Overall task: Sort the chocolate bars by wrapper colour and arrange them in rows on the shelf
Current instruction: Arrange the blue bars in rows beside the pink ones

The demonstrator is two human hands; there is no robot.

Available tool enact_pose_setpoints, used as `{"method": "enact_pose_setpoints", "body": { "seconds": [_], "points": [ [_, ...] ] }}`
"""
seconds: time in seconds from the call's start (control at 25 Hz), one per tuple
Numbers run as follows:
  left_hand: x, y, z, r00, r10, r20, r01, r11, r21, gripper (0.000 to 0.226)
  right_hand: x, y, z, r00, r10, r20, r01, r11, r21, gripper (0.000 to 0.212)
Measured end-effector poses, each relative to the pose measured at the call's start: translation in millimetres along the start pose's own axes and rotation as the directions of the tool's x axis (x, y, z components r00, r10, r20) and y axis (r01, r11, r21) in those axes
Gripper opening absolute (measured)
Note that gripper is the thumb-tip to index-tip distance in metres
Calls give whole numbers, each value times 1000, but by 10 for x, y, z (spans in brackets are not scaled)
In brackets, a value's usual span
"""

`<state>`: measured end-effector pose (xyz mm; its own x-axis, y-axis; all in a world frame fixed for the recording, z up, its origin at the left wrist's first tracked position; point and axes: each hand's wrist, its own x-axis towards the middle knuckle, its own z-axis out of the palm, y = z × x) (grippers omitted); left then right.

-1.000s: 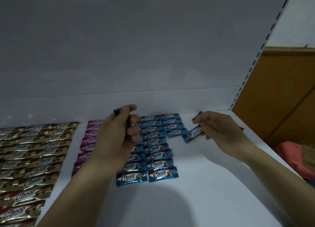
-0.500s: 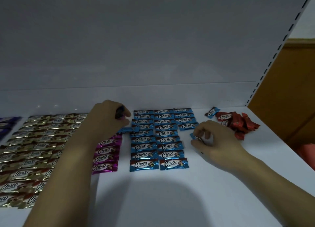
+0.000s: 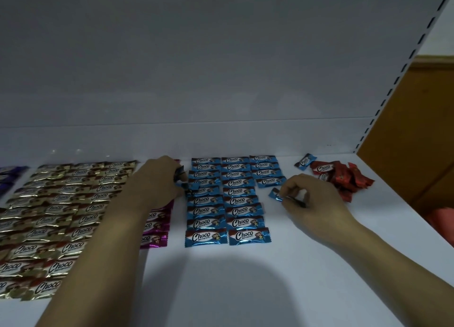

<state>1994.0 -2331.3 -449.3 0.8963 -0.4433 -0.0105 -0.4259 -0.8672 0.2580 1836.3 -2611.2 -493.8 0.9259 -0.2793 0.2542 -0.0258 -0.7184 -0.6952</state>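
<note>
Blue foil, crinkled and glossy, marks the blue bars [image 3: 228, 199]. They lie flat in three columns on the smooth white shelf [image 3: 221, 290], each a small rectangle with sawtooth ends, and the third column is much shorter than the other two. At the block's left edge the left hand [image 3: 159, 181] is knuckles-up, its fingers curled round a small bunch of wrappers [image 3: 180, 176] with a blue edge showing. That forearm lies across the magenta bars [image 3: 157, 226] just left of the block. Further left are the creased gold bars [image 3: 61, 204]. Just right of the block, below the short column, the right hand [image 3: 312, 199] is bent at the fingers and pinches a single blue bar [image 3: 275, 194], tilted, one end poking toward the block. Well to the right, red bars [image 3: 344, 179] sit in a loose heap, with a stray blue bar [image 3: 305, 161] beside it.
</note>
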Motion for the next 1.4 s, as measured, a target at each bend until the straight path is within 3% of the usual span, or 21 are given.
{"method": "enact_pose_setpoints", "body": {
  "seconds": [0.12, 0.2, 0.48, 0.6, 0.72, 0.92, 1.04, 1.28, 1.4],
  "points": [
    [21, -2, 20, 1000, -6, 0, 6, 1000, 4, 22, 14, 53, 10, 1000, -2, -28, 3, 1000, 14, 25],
    [15, -1, 16, 1000, -7, -16, 7, 999, -32, 15, 29, 75, 0, 994, -88, -70, 79, 990, -114, 23],
    [-40, 11, -152, 985, 0, -174, -49, 960, -275, 7, -22, 84, 34, 968, -228, 103, 249, 925, -287, 30],
    [-99, 141, -212, 953, -41, -300, -135, 830, -542, 13, -30, 96, 46, 954, -273, 128, 299, 906, -299, 38],
    [-121, 199, -194, 949, -97, -301, -154, 690, -708, 10, -26, 111, 60, 952, -279, 124, 304, 901, -308, 39],
    [-108, 280, -114, 962, -62, -265, -157, 669, -727, 7, -31, 109, 66, 953, -286, 99, 303, 905, -299, 40],
    [-114, 356, -76, 965, -26, -262, -179, 663, -727, 6, 12, 76, 40, 977, -215, 1, 208, 945, -254, 41],
    [-132, 487, 10, 967, 59, -247, -224, 659, -718, 9, 18, 72, 84, 976, -127, 177, 187, 903, -387, 53],
    [-173, 559, 70, 952, 155, -264, -292, 718, -632, 15, 11, 4, 49, 978, -170, 122, 201, 928, -314, 47]
  ]
}}
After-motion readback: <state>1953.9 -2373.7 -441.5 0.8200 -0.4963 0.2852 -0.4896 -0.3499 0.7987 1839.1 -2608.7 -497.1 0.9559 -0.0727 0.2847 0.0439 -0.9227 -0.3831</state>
